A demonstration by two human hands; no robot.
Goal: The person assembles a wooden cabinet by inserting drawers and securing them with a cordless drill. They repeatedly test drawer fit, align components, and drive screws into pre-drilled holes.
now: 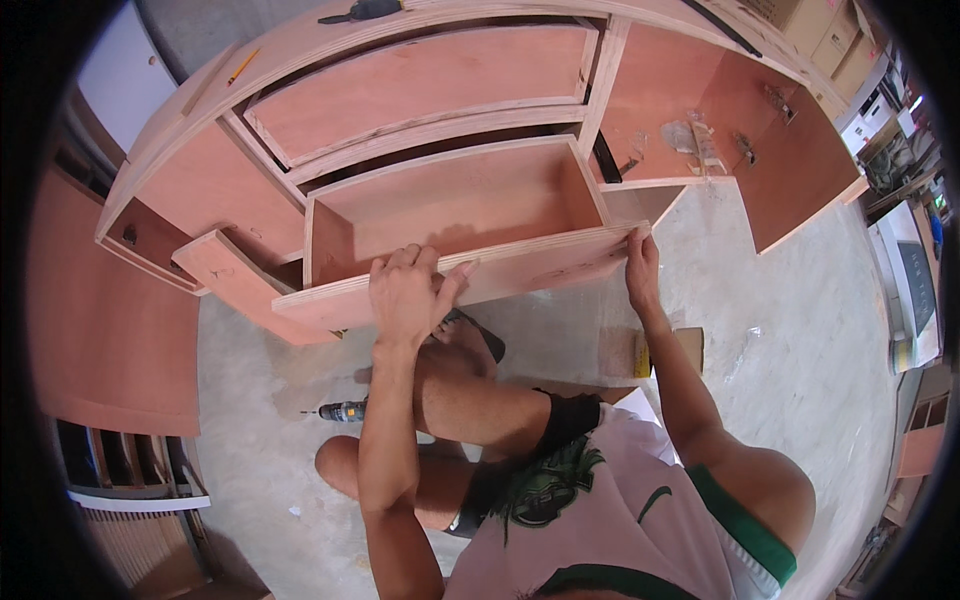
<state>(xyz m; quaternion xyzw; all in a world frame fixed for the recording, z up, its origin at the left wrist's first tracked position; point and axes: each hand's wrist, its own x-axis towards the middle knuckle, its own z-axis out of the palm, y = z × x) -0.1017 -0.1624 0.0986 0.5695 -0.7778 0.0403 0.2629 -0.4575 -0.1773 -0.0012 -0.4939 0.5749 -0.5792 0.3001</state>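
A pulled-out drawer (470,205) of pinkish plywood stands open in a wooden cabinet, with bare space inside. Across its front runs a long drawer front panel (540,264). My left hand (408,290) grips the panel's top edge left of the middle, fingers over the edge and thumb stretched along it. At the panel's right end, my right hand (643,268) is closed on the corner; some of its fingers are hidden. Above it, a second drawer (430,90) sits in its opening. A cordless drill (343,411) lies on the floor by my leg.
An open cabinet door (785,160) juts out at the right, and another door (250,290) at the left. On the cabinet top lie a pencil (243,66) and a dark tool (362,11). A yellow object (642,354) stands on the floor near my right forearm.
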